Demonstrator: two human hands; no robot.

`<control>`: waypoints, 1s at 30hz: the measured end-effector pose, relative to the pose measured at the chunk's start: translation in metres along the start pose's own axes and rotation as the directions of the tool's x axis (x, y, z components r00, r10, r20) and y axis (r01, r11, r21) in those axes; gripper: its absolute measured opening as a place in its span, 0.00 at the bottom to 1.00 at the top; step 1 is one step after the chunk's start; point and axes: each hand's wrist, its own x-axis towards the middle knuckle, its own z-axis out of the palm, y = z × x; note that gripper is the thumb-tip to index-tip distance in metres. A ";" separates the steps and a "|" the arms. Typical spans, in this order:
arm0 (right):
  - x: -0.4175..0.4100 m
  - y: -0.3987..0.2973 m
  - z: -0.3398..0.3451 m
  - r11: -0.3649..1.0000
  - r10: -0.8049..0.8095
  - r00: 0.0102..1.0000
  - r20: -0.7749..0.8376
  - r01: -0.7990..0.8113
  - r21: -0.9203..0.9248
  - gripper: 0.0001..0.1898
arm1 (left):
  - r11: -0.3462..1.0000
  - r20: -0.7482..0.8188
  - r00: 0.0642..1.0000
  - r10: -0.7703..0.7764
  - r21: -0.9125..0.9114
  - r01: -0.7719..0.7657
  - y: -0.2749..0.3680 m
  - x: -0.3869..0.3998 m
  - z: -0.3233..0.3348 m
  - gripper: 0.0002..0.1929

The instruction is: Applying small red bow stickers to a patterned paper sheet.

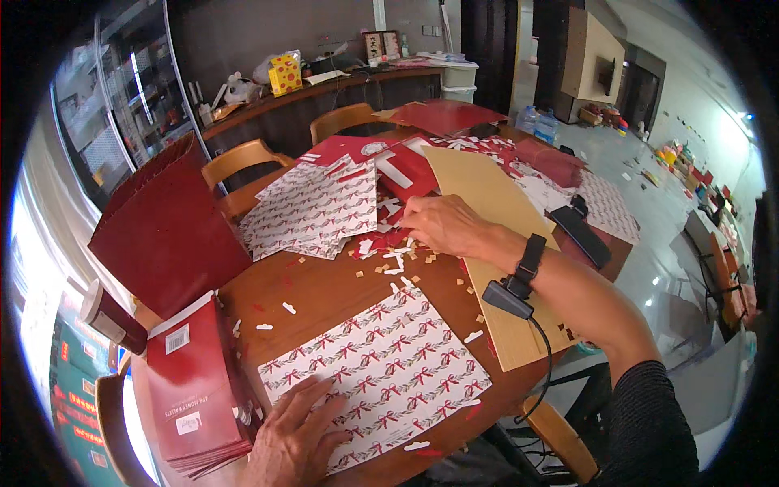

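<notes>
My left hand (301, 429) rests on the lower left of a white printed card sheet (389, 377) with red bows and green garlands, its fingers apart. Farther off, my right hand (447, 225) reaches over loose red and white paper scraps (389, 246), fingers curled down. Its fingertips are partly hidden, so whether they pinch a scrap is unclear. A stack of similar printed sheets (322, 210) lies just left of that hand. Under the right forearm is a long tan cardboard sheet (493, 201). A wrist strap with a small black device (510, 295) and a cable is on that arm.
At left are a stack of red printed wallets (198, 389), a red box (170, 225) and a paper cup (112, 319). A black phone (581, 234) lies at right. Small offcuts dot the wooden table (341, 286). Wooden chairs (246, 167) stand around it.
</notes>
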 end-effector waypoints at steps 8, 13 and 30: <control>0.015 0.004 -0.009 0.979 -0.159 0.982 0.099 0.170 -0.111 0.06 | 1.000 0.037 0.999 -0.019 0.015 0.018 0.001 0.008 -0.005 0.26; 0.017 0.010 -0.008 0.984 -0.167 0.984 0.054 0.170 -0.046 0.06 | 1.000 0.038 0.999 -0.020 0.005 0.020 0.001 0.006 -0.005 0.25; 0.034 0.031 0.004 0.998 -0.062 0.994 0.085 0.064 -0.029 0.09 | 1.000 0.037 0.999 0.007 0.022 -0.008 -0.001 0.010 -0.007 0.25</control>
